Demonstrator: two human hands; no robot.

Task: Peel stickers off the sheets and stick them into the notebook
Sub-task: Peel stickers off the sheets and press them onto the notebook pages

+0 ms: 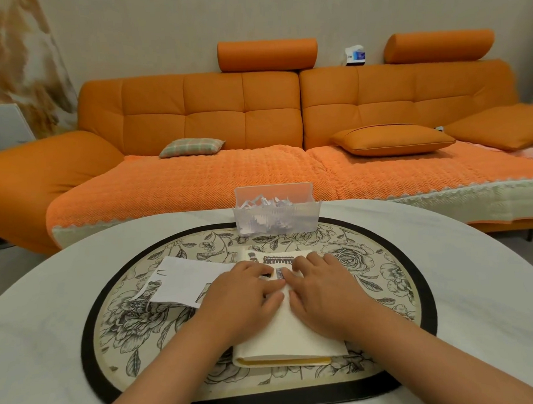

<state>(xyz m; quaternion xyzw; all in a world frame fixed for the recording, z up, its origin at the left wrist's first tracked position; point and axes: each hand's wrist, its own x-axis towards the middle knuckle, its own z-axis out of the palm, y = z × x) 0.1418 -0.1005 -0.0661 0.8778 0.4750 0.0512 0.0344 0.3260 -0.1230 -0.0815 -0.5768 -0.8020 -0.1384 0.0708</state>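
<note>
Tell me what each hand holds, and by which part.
Nothing is gripped: the left hand and right hand lie flat on the notebook page, both pressing down a small sticker between them.

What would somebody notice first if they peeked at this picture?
Probably the big orange sofa filling the back of the room. Next come the left hand and the right hand in the middle, pressing a small sticker onto the notebook, which lies on a round flowered mat. A clear box of paper scraps stands just behind the notebook.
</note>
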